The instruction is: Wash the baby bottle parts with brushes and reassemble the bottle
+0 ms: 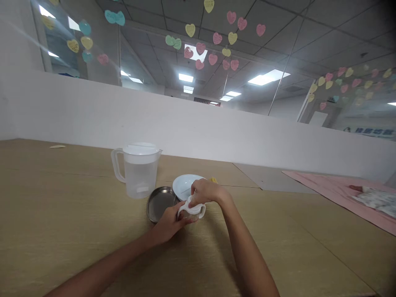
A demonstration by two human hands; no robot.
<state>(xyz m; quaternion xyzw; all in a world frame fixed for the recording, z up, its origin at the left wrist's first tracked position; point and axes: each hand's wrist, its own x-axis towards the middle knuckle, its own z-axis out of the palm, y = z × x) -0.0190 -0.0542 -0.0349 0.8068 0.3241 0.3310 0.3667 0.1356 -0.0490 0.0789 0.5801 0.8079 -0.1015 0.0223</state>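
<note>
Head view: the left hand clasps the small white-handled container from its side; the right hand arches over, fingers pinching its top. Behind stand a metal tray, white bowl and lidded pitcher.

The left hand and right hand are bare; behind the wrists, both slender forearms are uncovered too.

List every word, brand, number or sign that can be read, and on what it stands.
Nothing is legible.
White rectangular label on the translucent plastic pitcher: too small.
Heart-shaped coloured notes on the glass panels: handwriting too small.
Blue characters beyond, far right: too blurred.
Long dark sign beyond: too small.
</note>
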